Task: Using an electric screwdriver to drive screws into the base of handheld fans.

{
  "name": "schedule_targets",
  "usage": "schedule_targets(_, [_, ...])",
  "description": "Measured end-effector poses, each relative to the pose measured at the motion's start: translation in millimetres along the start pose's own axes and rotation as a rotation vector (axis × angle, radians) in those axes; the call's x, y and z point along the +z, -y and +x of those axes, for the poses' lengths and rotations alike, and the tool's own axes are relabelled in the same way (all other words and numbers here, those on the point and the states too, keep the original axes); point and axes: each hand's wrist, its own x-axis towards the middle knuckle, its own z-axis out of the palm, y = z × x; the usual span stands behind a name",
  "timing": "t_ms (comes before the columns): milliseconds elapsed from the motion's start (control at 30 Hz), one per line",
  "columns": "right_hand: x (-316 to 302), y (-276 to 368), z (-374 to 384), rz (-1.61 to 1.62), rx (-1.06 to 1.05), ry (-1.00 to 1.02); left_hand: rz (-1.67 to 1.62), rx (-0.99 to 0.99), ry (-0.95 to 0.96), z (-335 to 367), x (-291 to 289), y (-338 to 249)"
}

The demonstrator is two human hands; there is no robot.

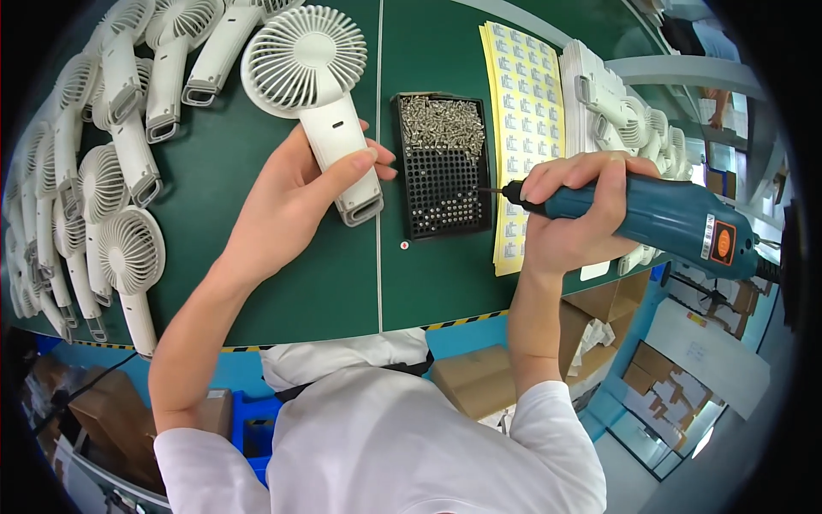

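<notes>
At the left of the green table, a cluster of white fans lies closely grouped, some overlapping; the handles point mostly toward the person. To the right of the cluster, the left hand is closed around the handle of one handheld fan, thumb across the front face. The fan's round grille points away from the person; its handle end lies near the pale seam in the table.

Just right of the seam is a black perforated screw tray. Loose screws fill its far end; others sit in holes at the near end. Beside the tray lie yellow-backed label sheets. The right hand grips the blue electric screwdriver near its nose. The bit points left, over the tray's right side — contact with a screw cannot be determined. Further fans lie beyond, at the far right.
</notes>
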Motion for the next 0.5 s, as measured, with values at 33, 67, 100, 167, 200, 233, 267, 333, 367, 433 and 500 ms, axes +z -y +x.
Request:
schedule_targets(33, [-1, 0, 0, 0.003, -0.011, 0.016, -0.005, -0.052, 0.027, 0, 0, -1])
schedule_targets(67, [-1, 0, 1, 0.006, -0.022, 0.033, -0.01, -0.103, 0.053, 0, 1, -2])
schedule_targets(100, [0, 0, 1, 0.002, -0.021, 0.039, -0.017, -0.103, 0.052, 0, 1, -2])
schedule_targets(167, [2, 0, -1, -0.027, -0.022, 0.011, -0.01, -0.127, 0.075, 0, -1, 0])
schedule_targets(200, [3, 0, -1, -0.03, -0.019, 0.017, -0.016, -0.127, 0.072, 0, -1, 1])
schedule_targets(233, [4, 0, -1, -0.038, -0.033, 0.038, -0.022, -0.131, 0.079, -1, -1, 1])
schedule_targets(267, [5, 0, -1, -0.046, -0.046, 0.06, -0.028, -0.134, 0.086, -2, -1, 2])
schedule_targets(333, [4, 4, -3, -0.063, -0.057, 0.062, -0.035, -0.138, 0.086, -4, -2, 5])
schedule_targets(367, [3, 6, -3, -0.079, -0.071, 0.056, -0.035, -0.143, 0.091, -5, -3, 6])
schedule_targets(433, [1, 9, -1, -0.069, -0.075, 0.104, -0.037, -0.141, 0.082, -6, -3, 6])
schedule_targets(500, [7, 17, -3, 0.012, -0.052, 0.024, -0.036, -0.142, 0.072, -8, -3, 8])
